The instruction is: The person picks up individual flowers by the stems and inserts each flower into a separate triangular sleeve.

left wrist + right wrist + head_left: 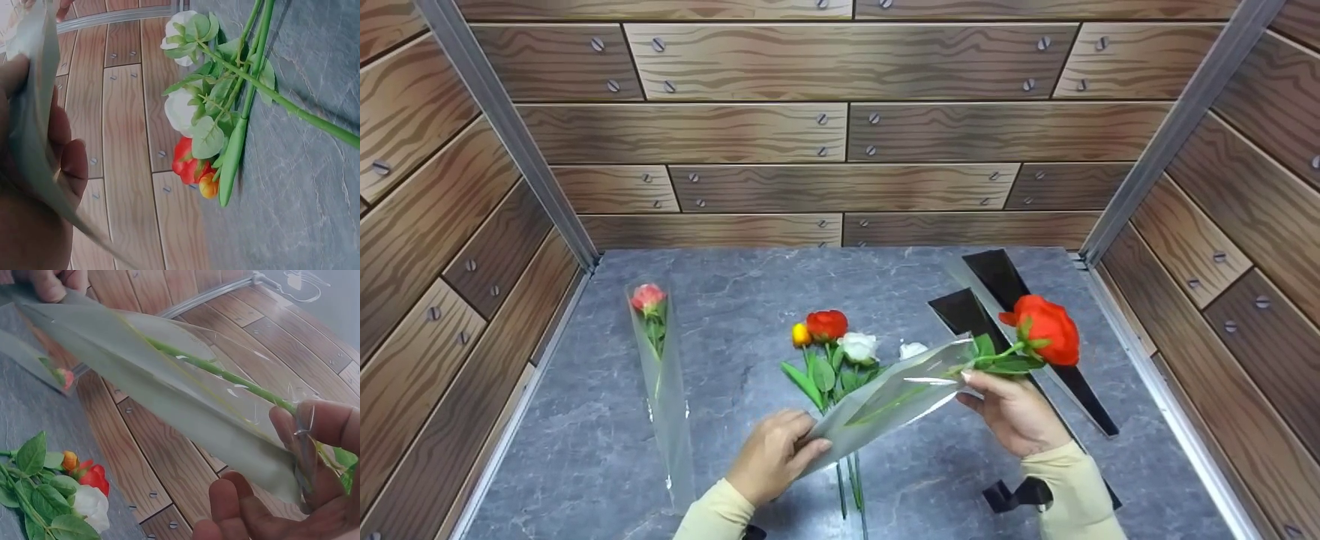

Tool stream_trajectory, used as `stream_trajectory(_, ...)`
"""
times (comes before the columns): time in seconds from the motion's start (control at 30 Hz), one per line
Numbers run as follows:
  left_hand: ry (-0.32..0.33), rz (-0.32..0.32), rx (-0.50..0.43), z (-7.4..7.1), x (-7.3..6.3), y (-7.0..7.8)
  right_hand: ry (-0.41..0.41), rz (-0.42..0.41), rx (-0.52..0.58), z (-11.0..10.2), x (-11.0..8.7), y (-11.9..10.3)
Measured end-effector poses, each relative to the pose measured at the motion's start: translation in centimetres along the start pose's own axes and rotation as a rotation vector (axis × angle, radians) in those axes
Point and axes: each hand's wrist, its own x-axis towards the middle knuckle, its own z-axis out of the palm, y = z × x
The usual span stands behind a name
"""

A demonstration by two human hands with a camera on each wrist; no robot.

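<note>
A clear plastic flower sleeve [885,409] slants above the table, the stem of a red artificial flower [1050,330] running inside it. The bloom and some leaves stick out of its upper right mouth. With thumb and curled fingers my left hand [778,454] grips the sleeve's narrow lower end. At the mouth, my right hand [1012,412] pinches the sleeve's edge between thumb and finger, close beside the stem [225,376]. Beneath the sleeve lie loose flowers: a red one [826,325], a yellow-orange bud [802,334] and white ones [859,347], with green stems.
On the left of the grey marbled table [735,285] lies a pink flower [648,298] in a clear sleeve [667,420]. Black-and-clear sleeves [997,270] lie at the right. A black strip [1016,495] is near my right wrist. Wood-patterned walls [840,135] enclose the table.
</note>
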Motion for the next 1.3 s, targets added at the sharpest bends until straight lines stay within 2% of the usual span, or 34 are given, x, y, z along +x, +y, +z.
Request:
stream_trajectory(0.2, 0.000, -0.041, -0.101, 0.0, 0.0, 0.3, -0.013, 0.000, 0.015, -0.1, 0.0, 0.0)
stream_trajectory(0.43, 0.096, -0.098, -0.173, 0.3, -0.5, -0.2, -0.061, -0.038, 0.047, -0.6, 0.1, 0.1)
stream_trajectory(0.57, 0.125, -0.133, -0.220, 0.4, -0.8, -0.7, -0.116, -0.130, 0.060, -1.4, 0.0, -0.1)
stream_trajectory(0.67, 0.130, -0.147, -0.253, 0.3, -0.9, -0.8, -0.110, -0.231, 0.077, -2.1, 0.0, -0.6)
stream_trajectory(0.73, 0.129, -0.148, -0.258, 0.3, -1.0, -0.9, -0.069, -0.306, 0.097, -2.6, 0.2, -1.2)
stream_trajectory(0.87, 0.113, -0.147, -0.238, 0.4, -1.1, -0.8, 0.091, -0.451, 0.096, -3.2, 0.5, -2.6)
stream_trajectory(0.97, 0.089, -0.150, -0.225, 0.6, -1.2, -0.7, 0.143, -0.523, 0.056, -3.4, 0.6, -3.1)
stream_trajectory(1.17, 0.038, -0.169, -0.259, 0.7, -1.2, -0.4, 0.058, -0.595, -0.039, -3.3, 0.6, -3.2)
stream_trajectory(1.3, -0.007, -0.197, -0.308, 0.6, -1.0, -0.4, -0.006, -0.645, -0.047, -3.2, 0.7, -3.1)
